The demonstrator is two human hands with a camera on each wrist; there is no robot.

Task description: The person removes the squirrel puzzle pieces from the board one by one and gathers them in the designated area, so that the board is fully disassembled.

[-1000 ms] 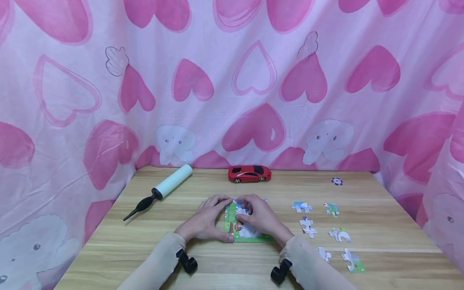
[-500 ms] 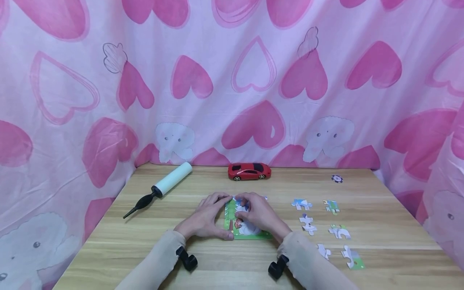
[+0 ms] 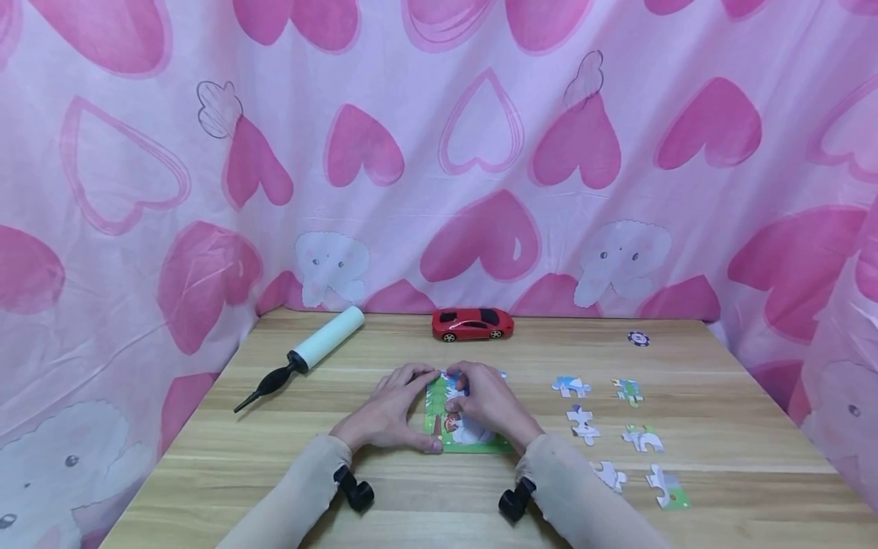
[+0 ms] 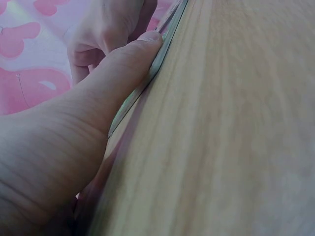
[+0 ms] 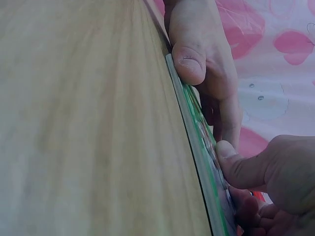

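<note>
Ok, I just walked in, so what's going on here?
Someone is working on a jigsaw puzzle lying on a wooden table. Their left hand spans its left side, thumb at the near edge. The right hand is over it, thumb against the picture; whether it grips a piece is hidden. Several loose pieces lie to the right, not yet fitted in. A red toy car stands behind.

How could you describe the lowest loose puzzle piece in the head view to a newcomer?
On the wooden table, look right of the puzzle board at the loose pieces. Follow their right-hand column down to the last piece. Unlike its neighbours, it has a bright green lower right corner.
</note>
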